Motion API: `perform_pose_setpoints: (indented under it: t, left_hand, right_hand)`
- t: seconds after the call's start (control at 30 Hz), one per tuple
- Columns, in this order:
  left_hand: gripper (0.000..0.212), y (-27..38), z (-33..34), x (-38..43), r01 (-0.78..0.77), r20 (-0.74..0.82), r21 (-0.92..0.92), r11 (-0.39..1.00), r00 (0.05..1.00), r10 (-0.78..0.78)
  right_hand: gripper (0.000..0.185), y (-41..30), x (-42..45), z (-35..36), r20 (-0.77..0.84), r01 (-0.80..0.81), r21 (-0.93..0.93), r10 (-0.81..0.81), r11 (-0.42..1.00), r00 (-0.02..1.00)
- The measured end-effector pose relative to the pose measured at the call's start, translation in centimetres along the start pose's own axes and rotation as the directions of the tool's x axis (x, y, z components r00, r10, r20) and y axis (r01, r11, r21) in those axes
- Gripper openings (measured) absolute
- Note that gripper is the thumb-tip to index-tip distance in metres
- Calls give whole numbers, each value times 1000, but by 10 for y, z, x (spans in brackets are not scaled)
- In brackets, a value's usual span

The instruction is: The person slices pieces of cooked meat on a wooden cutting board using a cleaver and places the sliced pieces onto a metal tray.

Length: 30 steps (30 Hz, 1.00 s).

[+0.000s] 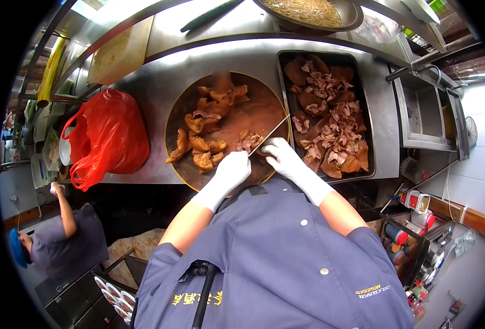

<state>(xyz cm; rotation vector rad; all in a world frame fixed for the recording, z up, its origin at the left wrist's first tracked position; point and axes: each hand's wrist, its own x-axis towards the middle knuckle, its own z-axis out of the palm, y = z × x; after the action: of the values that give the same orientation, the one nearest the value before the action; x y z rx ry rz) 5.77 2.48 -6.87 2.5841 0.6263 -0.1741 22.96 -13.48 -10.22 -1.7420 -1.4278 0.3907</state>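
My left hand, in a white glove, grips a knife, whose blade is seen nearly edge-on and slants up to the right. Close to the blade's right side is my gloved right hand, fingers bent down towards the board; whether they hold a piece of meat is hidden. Left of the blade lies a small heap of cut meat. Both hands are over a round chopping board with a yellow rim. Larger brown pieces of cooked meat lie on its left part.
Right of the board, a dark rectangular tray holds sliced meat and flat brown pieces. A red plastic bag stands left. Beyond are a cucumber and a metal bowl of sprouts. A person in a blue cap is at lower left.
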Motion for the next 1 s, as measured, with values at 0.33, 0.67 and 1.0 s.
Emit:
perform_pose_setpoints:
  t: [0.33, 0.67, 1.0]
  left_hand:
    - [22, 37, -73, -41, -10, 43, -26, 1000, 999, 11]
    - [20, 15, -3, -3, -136, -20, 160, 978, 990, 141]
    - [18, 32, -44, 3, -45, -58, -1, 999, 997, 45]
  right_hand:
    - [28, -4, -3, 0, -12, -72, -152, 71, 986, 997]
    - [26, 4, -5, 5, 9, -62, -121, 64, 991, 998]
    - [32, -2, -4, -2, -32, -52, -51, 50, 997, 998]
